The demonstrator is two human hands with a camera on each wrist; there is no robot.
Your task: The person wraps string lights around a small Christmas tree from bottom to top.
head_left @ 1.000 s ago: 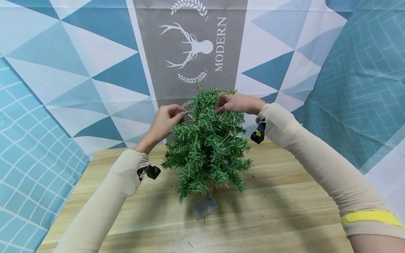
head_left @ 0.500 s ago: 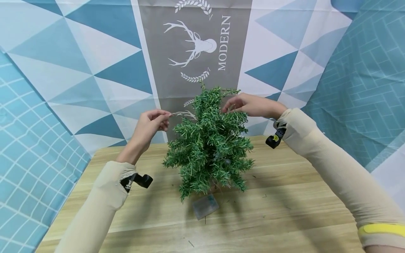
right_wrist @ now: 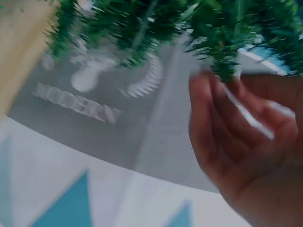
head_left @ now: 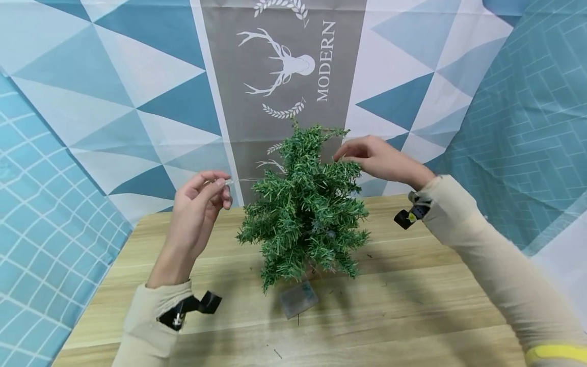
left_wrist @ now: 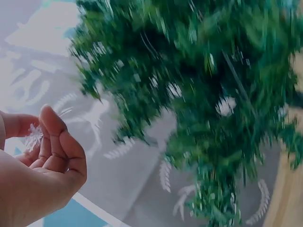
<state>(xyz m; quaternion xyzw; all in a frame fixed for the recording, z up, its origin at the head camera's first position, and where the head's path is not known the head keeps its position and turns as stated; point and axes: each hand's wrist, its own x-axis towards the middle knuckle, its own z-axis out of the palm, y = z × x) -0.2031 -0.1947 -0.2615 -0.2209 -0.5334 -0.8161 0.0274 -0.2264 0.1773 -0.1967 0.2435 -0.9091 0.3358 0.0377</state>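
Note:
A bushy green artificial Christmas tree stands on the wooden table between both hands. To its left, my left hand pinches a thin, pale light string that runs toward the branches. In the left wrist view, a small clear snowflake-like piece shows between the fingers. My right hand is at the tree's upper right, fingers curled beside a branch tip. A pale strand crosses its palm in the right wrist view. Behind the tree, the course of the string is hidden.
A flat translucent box lies on the wooden table in front of the tree. Loose bits of needle are scattered about. A patterned cloth with a deer print hangs close behind, and blue cloths flank the table.
My left hand has moved left and down, away from the tree, drawing out the pale string. My right hand has shifted outward to the right from the upper branches.

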